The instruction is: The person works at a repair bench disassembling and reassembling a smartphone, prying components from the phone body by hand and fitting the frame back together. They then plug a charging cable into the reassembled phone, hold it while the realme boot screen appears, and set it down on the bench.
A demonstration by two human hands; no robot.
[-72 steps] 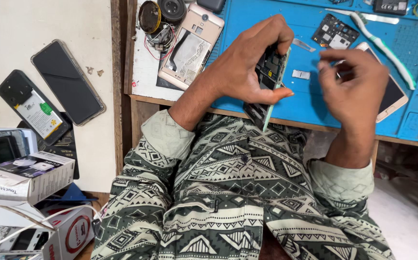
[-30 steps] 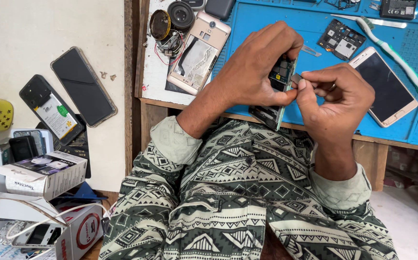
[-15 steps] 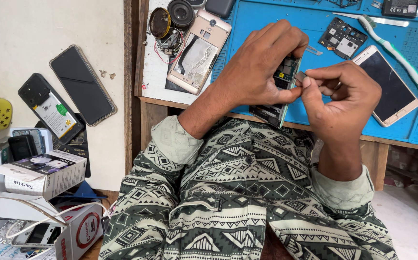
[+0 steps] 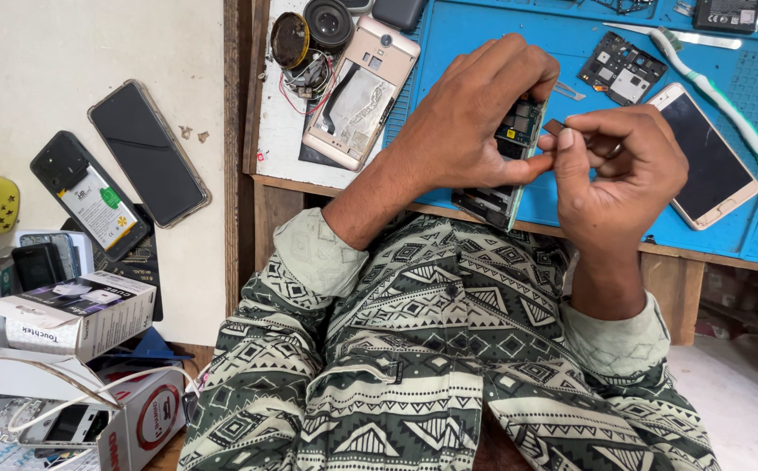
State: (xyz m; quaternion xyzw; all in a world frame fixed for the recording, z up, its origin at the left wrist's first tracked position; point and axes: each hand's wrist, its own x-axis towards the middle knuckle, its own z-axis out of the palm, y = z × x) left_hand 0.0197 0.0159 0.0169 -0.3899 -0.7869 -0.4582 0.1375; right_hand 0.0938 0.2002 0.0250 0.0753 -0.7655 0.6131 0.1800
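- Here the left hand has its fingers curled tight over an opened phone body, thumb pressed on its lower edge, holding it on edge above the front lip of the blue work mat.
- The right hand is closed in a pinch; thumb and forefinger grip a small dark part just touching the upper edge of the phone body. What the part is cannot be told.
- Just right of the right hand's knuckles lies a gold-rimmed smartphone, screen up, on the mat.
- Beyond the fingertips sit a bare circuit board and a green-and-white toothbrush.
- Left of the left hand's wrist rests a gold phone back shell, with round speakers above it.
- Farther left, two phones lie on the pale surface, with boxes below them.
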